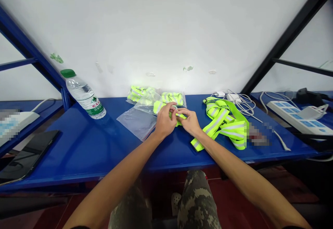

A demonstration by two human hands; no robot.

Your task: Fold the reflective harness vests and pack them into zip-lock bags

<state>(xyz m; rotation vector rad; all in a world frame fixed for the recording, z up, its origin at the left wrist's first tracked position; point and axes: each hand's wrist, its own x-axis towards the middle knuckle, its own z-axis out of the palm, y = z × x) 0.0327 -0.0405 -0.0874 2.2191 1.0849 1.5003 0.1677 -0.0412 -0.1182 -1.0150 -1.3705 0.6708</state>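
Observation:
Both hands meet near the middle of the blue table (125, 156). My left hand (165, 120) is closed on a bunched neon-yellow reflective strap (157, 107), with its fingertips pinched together. From the right, my right hand (190, 120) grips the same strap, its thumb and fingers close to the left fingertips. A clear plastic bag (137, 121) lies flat just left of my hands. Behind them rest bagged reflective straps (142, 94), with another bagged strap (173, 98) beside. Loose reflective straps (217, 118) lie in a heap right of my right hand.
A water bottle (87, 97) with a green cap stands at the left. White cables and chargers (235, 99) lie at the back right. Power strips (299, 118) sit at the right and far left, with a dark phone (31, 152) at the left edge. The wall (161, 31) closes the back.

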